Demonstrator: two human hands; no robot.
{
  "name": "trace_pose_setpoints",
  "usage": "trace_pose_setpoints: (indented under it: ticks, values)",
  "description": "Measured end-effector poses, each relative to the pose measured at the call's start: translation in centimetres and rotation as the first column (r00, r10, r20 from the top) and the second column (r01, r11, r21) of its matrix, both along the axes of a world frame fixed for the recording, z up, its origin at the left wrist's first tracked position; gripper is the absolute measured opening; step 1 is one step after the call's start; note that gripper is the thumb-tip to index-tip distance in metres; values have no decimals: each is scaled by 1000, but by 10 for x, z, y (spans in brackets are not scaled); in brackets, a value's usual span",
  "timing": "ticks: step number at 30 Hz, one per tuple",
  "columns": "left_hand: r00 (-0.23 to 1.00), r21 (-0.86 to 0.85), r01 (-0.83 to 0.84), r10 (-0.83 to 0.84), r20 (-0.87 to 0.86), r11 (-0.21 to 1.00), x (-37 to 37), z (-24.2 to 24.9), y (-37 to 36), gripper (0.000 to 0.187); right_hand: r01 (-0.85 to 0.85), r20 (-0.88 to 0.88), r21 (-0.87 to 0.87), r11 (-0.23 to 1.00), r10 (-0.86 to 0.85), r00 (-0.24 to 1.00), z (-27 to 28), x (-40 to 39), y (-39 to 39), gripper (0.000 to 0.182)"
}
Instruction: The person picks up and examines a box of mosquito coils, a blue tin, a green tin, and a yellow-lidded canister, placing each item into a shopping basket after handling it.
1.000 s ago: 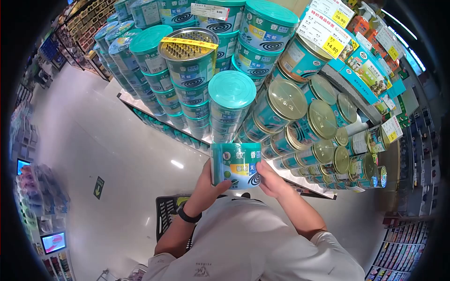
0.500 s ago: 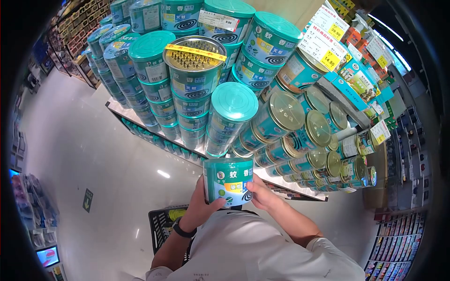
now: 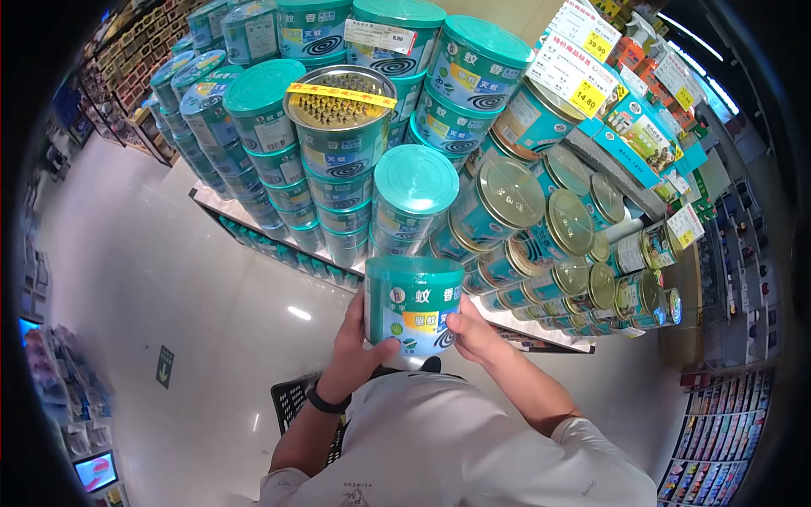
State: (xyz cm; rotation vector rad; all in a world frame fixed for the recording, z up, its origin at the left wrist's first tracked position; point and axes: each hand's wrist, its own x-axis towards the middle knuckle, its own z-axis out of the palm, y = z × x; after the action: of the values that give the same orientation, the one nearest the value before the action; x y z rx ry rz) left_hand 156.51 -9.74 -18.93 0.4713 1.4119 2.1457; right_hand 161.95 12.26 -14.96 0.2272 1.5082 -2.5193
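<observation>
While the head view looks down past a white shirt, a teal canister (image 3: 414, 304) is held upright between both hands, just in front of the stacked display of tins (image 3: 405, 169). The left hand (image 3: 355, 342) is clamped on its left side, the right hand (image 3: 473, 334) on its right. A black basket (image 3: 291, 401) is seen below the canister.

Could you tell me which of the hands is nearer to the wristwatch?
Left. The left hand sits just above the wristwatch, on its own wrist; the right hand is across the can.
</observation>
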Motion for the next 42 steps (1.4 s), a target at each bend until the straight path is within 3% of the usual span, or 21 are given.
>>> trace_pose_setpoints:
  ticks: [9,11,19,22,27,29,30,31,34,35,37,42]
  values:
    - [986,29,-9,14,-164,1000,-34,63,26,92,71,-177,-52,996,-79,981,41,-29,16,103]
    - [983,122,8,15,-184,992,-37,69,31,93,38,-251,-20,999,-42,967,44,-34,22,106]
    - [945,18,165,-153,-291,986,-77,102,42,102,119,-444,179,977,-27,895,81,-48,43,120]
    - [912,-65,106,-123,-391,992,-104,115,55,118,314,-610,439,842,22,792,82,-69,50,135]
    - [846,-127,102,-153,-511,987,-153,126,75,114,480,-701,525,702,37,713,83,-111,67,135]
    - [873,-13,72,-70,-483,997,-155,134,85,104,464,-700,417,781,-49,712,82,-124,67,132]
    - [852,30,36,-16,-523,999,-159,126,89,89,490,-691,434,756,-70,720,85,-125,67,128]
    - [852,30,32,-12,-524,999,-160,118,93,89,487,-691,434,758,-66,719,82,-130,66,128]
    - [868,213,-252,318,-382,944,-140,99,111,67,741,-755,575,348,-124,644,66,-137,56,126]
    - [850,203,-328,382,-362,923,-140,81,113,64,738,-753,575,354,-123,646,63,-136,52,126]
    - [792,148,-432,453,-409,890,-132,66,113,61,753,-751,625,207,-105,652,55,-133,45,125]
    - [686,70,-535,482,-545,842,-125,59,110,57,731,-745,613,300,-88,661,44,-129,34,117]
